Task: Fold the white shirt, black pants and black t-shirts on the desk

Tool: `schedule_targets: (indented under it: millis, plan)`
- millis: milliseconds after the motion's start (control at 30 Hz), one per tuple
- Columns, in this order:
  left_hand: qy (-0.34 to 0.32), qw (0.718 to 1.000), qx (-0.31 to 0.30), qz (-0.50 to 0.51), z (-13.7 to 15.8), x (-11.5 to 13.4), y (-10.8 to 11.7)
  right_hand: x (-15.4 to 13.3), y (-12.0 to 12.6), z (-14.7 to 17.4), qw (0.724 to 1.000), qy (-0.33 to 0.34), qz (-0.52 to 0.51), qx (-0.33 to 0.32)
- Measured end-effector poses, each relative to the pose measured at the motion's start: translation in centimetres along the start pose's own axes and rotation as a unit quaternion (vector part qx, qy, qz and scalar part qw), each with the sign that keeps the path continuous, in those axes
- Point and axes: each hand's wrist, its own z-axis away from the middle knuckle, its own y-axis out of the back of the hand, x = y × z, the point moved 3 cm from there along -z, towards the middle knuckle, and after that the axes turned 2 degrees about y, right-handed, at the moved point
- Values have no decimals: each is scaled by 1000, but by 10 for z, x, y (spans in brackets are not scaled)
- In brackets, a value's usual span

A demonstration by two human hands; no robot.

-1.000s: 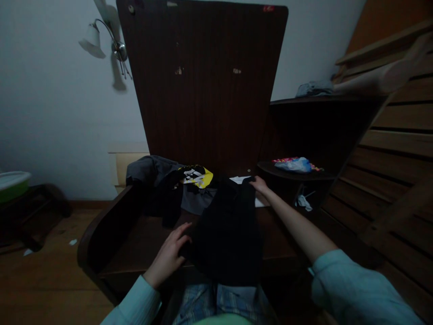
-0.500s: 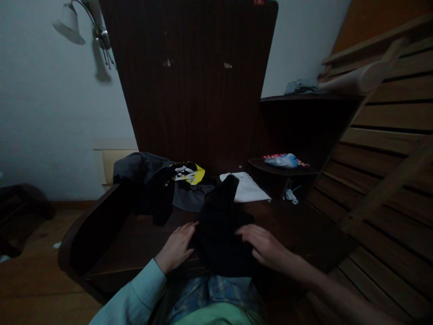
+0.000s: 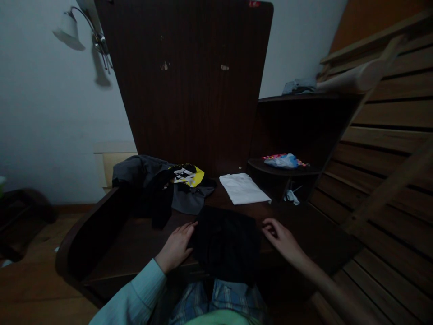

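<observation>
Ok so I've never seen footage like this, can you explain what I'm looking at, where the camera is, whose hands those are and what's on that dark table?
The camera sits on a person's head and looks forward and down, so the two bare hands at the bottom are that person's own. No machine is involved.

The dark wooden table stands against a tall dark panel. In front of the person lies a black garment, spread flat and hanging over the near edge. The left hand rests at its left edge, and the right hand lies by its right edge. Neither hand grips anything.

Further back are a pile of dark clothes with a yellow and black piece on top, and a folded white cloth. A small shelf on the right holds a colourful bag.
</observation>
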Motion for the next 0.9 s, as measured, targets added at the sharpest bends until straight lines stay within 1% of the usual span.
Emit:
schedule_targets:
  millis: [33, 100, 167, 200, 300, 400, 467, 533, 600, 633, 700, 767, 867, 900]
  plan:
    - [-1, 1000, 3, 3, 0, 0, -1, 8, -2, -7, 999, -43, 1, -25]
    - [-2, 1000, 8, 9, 0, 2, -3, 17, -9, -16, 992, -94, 2, -85]
    - [-5, 1000, 14, 17, 2, 4, -4, 18, -17, -20, 987, -107, 5, -119]
    - [-7, 1000, 16, 24, 3, 5, -5, 15, -21, -21, 987, -104, 7, -120]
    - [-4, 997, 26, 67, 6, 8, -7, 3, -29, -21, 992, -82, 6, -94]
    - [12, 986, 45, 158, 9, 5, -5, -7, -34, -22, 993, -78, -25, -83]
    - [14, 969, 51, 243, 10, 1, -2, -14, -38, -24, 992, -69, -58, -86]
    - [10, 944, 60, 326, 12, -2, 3, -20, -40, -26, 992, -49, -88, -80]
    - [11, 920, 85, 382, 15, -4, 9, -27, -40, -28, 992, -32, -105, -58]
    - [17, 913, 103, 395, 18, -4, 12, -31, -38, -29, 993, -24, -108, -41]
    - [27, 910, 139, 390, 25, 0, 18, -41, -35, -34, 994, -8, -111, -8]
    - [27, 919, 174, 353, 32, 5, 25, -53, -31, -44, 994, 10, -109, 19]
    - [25, 930, 227, 288, 37, 12, 36, -70, -27, -69, 992, 30, -105, 61]
    - [31, 934, 231, 272, 37, 12, 39, -74, -28, -79, 992, 33, -101, 70]
